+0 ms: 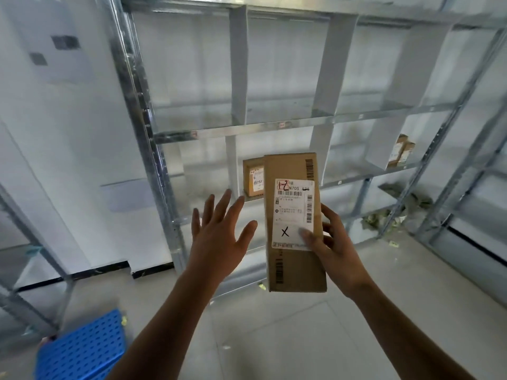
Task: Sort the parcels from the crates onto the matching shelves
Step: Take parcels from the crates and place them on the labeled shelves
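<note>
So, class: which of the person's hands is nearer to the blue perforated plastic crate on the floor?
Left. The left hand is spread open above and right of the blue perforated plastic crate; the right hand grips a long cardboard parcel further right.

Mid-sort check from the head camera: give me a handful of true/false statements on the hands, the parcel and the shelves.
1. The right hand holds the tall cardboard parcel upright. True.
2. The left hand grips the parcel too. False: it is open, fingers spread, apart from the parcel.
3. The parcel's white label bears a handwritten X. True.
4. The metal shelves hold no parcels. False: a shelved box stands behind the held parcel, and two small boxes stand further right.
5. A blue crate sits at lower left. True.
</note>
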Action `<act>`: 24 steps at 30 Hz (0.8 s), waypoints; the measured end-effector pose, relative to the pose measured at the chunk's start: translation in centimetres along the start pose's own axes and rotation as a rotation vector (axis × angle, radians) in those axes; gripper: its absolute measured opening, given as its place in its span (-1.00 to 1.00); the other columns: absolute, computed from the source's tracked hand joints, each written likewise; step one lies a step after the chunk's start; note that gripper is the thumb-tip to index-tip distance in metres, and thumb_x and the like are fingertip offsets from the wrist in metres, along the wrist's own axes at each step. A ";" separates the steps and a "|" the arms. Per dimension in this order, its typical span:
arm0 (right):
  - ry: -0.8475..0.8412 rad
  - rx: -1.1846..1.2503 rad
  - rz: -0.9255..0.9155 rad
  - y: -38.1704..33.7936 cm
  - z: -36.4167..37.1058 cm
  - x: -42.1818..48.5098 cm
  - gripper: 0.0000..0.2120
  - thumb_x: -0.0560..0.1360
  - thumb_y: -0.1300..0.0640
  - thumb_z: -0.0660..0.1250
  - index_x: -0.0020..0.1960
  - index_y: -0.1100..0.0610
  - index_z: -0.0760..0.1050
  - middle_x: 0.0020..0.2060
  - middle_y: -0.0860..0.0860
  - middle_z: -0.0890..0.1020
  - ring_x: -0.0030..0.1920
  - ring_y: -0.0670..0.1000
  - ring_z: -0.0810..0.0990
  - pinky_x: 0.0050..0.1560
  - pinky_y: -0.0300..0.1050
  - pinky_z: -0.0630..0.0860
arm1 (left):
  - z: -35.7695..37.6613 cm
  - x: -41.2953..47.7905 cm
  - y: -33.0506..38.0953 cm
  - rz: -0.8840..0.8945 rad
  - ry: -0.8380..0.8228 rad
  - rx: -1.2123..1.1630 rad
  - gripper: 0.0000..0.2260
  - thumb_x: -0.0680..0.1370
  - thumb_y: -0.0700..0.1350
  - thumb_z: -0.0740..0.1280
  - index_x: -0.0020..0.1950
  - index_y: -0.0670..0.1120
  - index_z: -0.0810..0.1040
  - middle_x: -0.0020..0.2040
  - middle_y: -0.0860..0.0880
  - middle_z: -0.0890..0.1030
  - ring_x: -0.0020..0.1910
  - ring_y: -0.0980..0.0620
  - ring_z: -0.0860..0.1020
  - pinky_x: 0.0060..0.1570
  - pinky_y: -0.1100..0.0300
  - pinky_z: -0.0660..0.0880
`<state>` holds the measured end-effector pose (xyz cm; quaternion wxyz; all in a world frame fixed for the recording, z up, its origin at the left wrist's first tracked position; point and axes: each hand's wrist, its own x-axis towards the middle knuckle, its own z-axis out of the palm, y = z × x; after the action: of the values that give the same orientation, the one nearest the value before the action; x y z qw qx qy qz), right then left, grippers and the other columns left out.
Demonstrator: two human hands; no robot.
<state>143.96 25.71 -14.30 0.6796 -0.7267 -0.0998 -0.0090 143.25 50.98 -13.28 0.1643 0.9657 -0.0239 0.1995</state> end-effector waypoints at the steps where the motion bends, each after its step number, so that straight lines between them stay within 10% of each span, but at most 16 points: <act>1: 0.014 0.004 0.001 0.0 -0.8 1.3 -0.25 0.37 -0.33 0.53 0.48 -0.32 0.31 0.29 -0.03 0.60 0.26 0.09 0.66 0.10 0.22 0.69 | 0.6 1.3 0.3 0.017 0.003 0.009 -0.29 0.56 0.46 -0.22 0.64 0.19 0.09 0.68 0.09 -0.05 0.64 -0.05 -0.21 0.59 -0.17 -0.20; 14: 0.033 0.026 -0.095 0.0 -12.2 22.5 -0.27 0.41 -0.18 0.47 0.51 -0.29 0.26 0.33 -0.04 0.57 0.30 0.07 0.61 0.15 0.20 0.68 | 7.9 21.0 5.9 0.127 0.092 0.129 -0.40 0.60 0.40 -0.05 0.59 0.19 0.15 0.65 0.03 0.20 0.64 -0.18 0.10 0.55 -0.22 -0.06; 24: -0.020 0.018 -0.231 -1.8 -13.2 37.6 -0.30 0.46 -0.18 0.46 0.52 -0.27 0.24 0.35 -0.08 0.55 0.30 0.05 0.63 0.11 0.18 0.70 | 9.6 33.2 7.2 0.123 0.079 -0.007 -0.14 0.46 0.61 -0.14 0.66 0.20 -0.09 0.68 0.17 -0.13 0.65 0.02 -0.24 0.61 -0.18 -0.03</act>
<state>182.17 17.70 -5.93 0.6796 -0.7042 -0.1898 -0.0791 176.55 41.64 -6.35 0.1561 0.9532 -0.0774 0.2470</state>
